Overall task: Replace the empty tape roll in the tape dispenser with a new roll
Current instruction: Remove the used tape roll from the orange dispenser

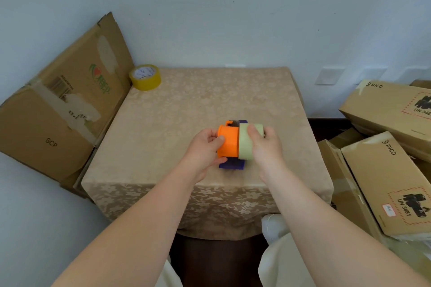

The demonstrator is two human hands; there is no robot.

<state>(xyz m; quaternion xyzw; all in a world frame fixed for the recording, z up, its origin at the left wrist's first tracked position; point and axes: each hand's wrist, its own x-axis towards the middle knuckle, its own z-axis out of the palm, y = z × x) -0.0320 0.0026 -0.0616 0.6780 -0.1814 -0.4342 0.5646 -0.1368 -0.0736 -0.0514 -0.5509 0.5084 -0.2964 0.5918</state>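
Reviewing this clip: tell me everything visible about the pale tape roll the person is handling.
The pale tape roll is a cream-green ring, matte like masking tape. It stands on edge, partly slid over the right end of the orange drum of the dispenser, whose purple base rests on the table. The right hand grips it, fingers over the top rim; the left hand holds the drum. Its core is hidden.
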